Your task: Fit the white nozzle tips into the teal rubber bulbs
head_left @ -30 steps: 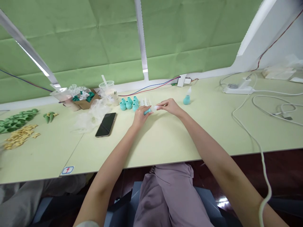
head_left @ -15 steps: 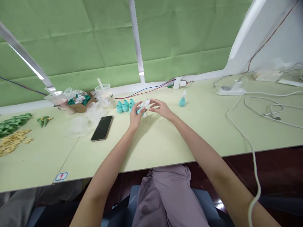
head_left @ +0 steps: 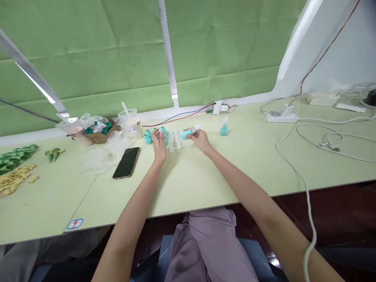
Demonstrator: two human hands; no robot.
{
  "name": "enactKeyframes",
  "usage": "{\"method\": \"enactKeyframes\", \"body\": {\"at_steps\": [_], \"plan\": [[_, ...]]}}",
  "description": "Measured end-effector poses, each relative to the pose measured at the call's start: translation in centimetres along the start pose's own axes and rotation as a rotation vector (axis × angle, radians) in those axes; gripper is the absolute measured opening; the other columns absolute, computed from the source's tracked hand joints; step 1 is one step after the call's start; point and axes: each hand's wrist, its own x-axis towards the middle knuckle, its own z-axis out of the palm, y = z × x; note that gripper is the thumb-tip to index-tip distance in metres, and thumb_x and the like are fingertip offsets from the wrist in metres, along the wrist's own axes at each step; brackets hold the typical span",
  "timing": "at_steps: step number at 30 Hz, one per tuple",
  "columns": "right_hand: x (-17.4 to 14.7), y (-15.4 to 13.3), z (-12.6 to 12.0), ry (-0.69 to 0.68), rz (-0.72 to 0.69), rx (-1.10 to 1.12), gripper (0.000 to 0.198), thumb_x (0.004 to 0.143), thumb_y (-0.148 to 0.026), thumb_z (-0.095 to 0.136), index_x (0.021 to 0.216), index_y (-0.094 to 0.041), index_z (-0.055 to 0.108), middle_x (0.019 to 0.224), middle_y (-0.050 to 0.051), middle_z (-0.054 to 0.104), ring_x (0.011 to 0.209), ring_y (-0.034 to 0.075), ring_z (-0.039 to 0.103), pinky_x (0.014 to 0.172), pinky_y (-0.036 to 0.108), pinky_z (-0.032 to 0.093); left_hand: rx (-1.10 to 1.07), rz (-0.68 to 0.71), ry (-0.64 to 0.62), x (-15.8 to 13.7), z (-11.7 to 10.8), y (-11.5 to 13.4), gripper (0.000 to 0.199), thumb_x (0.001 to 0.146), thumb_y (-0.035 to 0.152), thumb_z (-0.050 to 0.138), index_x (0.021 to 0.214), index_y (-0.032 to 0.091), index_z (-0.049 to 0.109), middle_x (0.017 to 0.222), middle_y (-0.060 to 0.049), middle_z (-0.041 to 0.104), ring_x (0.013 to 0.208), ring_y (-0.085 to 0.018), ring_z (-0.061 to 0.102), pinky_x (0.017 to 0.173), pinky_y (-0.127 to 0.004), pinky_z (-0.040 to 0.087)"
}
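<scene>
My right hand grips a teal squeeze bulb with a translucent white tip, held tilted with the tip pointing to the upper right. My left hand is open with its fingers apart, beside and partly over a cluster of teal bulbs. It hides some of them, and I cannot tell whether it touches any. Between my hands stand several translucent white tips in a group. Another teal bulb with a tip fitted stands upright to the right of my right hand.
A phone and crumpled clear plastic lie to the left. Behind are drink cups and a small cardboard box. Green pieces and yellow pieces lie far left. A power strip and white cable are right.
My hands have moved apart. The bulb passed from the left hand to the right, its tip now in view, while the left hand moved left to the bulb cluster. White tips between them are uncovered.
</scene>
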Motion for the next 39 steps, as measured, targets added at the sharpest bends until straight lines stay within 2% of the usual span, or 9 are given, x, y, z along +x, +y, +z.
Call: {"method": "enactKeyframes", "body": {"at_steps": [5, 6, 11, 15, 21, 25, 28, 35, 39], "plan": [[1.3, 1.1, -3.4, 0.276, 0.053, -0.198, 0.032, 0.061, -0.039, 0.071, 0.078, -0.013, 0.064, 0.078, 0.007, 0.068, 0.077, 0.021, 0.065, 0.079, 0.037, 0.052, 0.186, 0.06, 0.114, 1.6, -2.9, -2.3, 0.043, 0.088, 0.053, 0.037, 0.11, 0.018, 0.047, 0.101, -0.009, 0.055, 0.087, -0.017, 0.057, 0.08, -0.032, 0.046], [1.3, 1.4, -3.8, 0.291, 0.056, -0.229, 0.031, 0.061, -0.038, 0.071, 0.077, -0.013, 0.064, 0.077, 0.007, 0.068, 0.076, 0.021, 0.065, 0.078, 0.037, 0.053, 0.203, 0.057, 0.123, 1.8, -3.3, -2.7, 0.042, 0.088, 0.052, 0.037, 0.109, 0.018, 0.048, 0.099, -0.009, 0.056, 0.085, -0.017, 0.057, 0.08, -0.032, 0.045], [1.1, 2.4, -4.6, 0.158, 0.076, -0.294, 0.03, 0.061, -0.035, 0.069, 0.082, -0.016, 0.065, 0.081, 0.006, 0.067, 0.079, 0.02, 0.063, 0.067, 0.033, 0.055, 0.19, 0.067, 0.132, 2.1, -3.8, -3.7, 0.038, 0.089, 0.051, 0.037, 0.103, 0.018, 0.05, 0.093, -0.008, 0.058, 0.084, -0.017, 0.057, 0.08, -0.035, 0.045], [1.0, 2.7, -4.8, 0.185, 0.133, -0.368, 0.025, 0.064, -0.038, 0.067, 0.075, -0.015, 0.063, 0.07, 0.003, 0.064, 0.064, 0.016, 0.061, 0.06, 0.031, 0.054, 0.205, 0.057, 0.12, 2.0, -3.7, -3.6, 0.039, 0.088, 0.052, 0.037, 0.1, 0.018, 0.052, 0.091, -0.008, 0.06, 0.083, -0.018, 0.057, 0.081, -0.035, 0.045], [0.7, 2.1, -5.3, 0.204, 0.114, -0.529, 0.028, 0.067, -0.041, 0.064, 0.081, -0.017, 0.065, 0.072, 0.002, 0.066, 0.067, 0.017, 0.062, 0.068, 0.032, 0.051, 0.216, 0.053, 0.088, 2.0, -3.8, -3.4, 0.038, 0.087, 0.052, 0.037, 0.094, 0.019, 0.054, 0.086, -0.007, 0.062, 0.082, -0.018, 0.058, 0.081, -0.034, 0.044], [0.4, 1.9, -5.4, 0.176, 0.089, -0.673, 0.022, 0.072, -0.039, 0.06, 0.074, -0.018, 0.065, 0.068, 0.003, 0.065, 0.068, 0.018, 0.061, 0.07, 0.033, 0.048, 0.262, 0.056, 0.068, 2.0, -3.8, -3.3, 0.037, 0.089, 0.05, 0.035, 0.092, 0.018, 0.055, 0.087, -0.006, 0.062, 0.082, -0.018, 0.058, 0.08, -0.033, 0.044], [0.6, 1.7, -5.7, 0.214, 0.103, -0.739, 0.02, 0.073, -0.038, 0.059, 0.072, -0.018, 0.063, 0.068, 0.002, 0.064, 0.067, 0.018, 0.059, 0.068, 0.031, 0.046, 0.273, 0.051, 0.062, 1.9, -3.8, -3.3, 0.036, 0.089, 0.049, 0.036, 0.089, 0.019, 0.055, 0.084, -0.006, 0.062, 0.08, -0.017, 0.058, 0.079, -0.032, 0.044], [0.2, 1.6, -5.9, 0.313, 0.149, -0.841, 0.024, 0.075, -0.043, 0.057, 0.086, -0.022, 0.062, 0.08, 0.003, 0.067, 0.077, 0.02, 0.059, 0.07, 0.03, 0.042, 0.276, 0.051, 0.036, 2.0, -3.9, -3.6, 0.035, 0.089, 0.047, 0.036, 0.088, 0.019, 0.056, 0.082, -0.005, 0.063, 0.078, -0.017, 0.058, 0.078, -0.033, 0.044], [0.0, 1.0, -5.9, 0.494, 0.118, -0.948, 0.029, 0.078, -0.038, 0.05, 0.099, -0.019, 0.058, 0.092, 0.009, 0.063, 0.093, 0.024, 0.054, 0.077, 0.033, 0.04, 0.272, 0.044, 0.035, 2.1, -3.9, -3.7, 0.035, 0.089, 0.046, 0.036, 0.086, 0.019, 0.057, 0.08, -0.005, 0.064, 0.078, -0.017, 0.059, 0.079, -0.032, 0.045]]}}
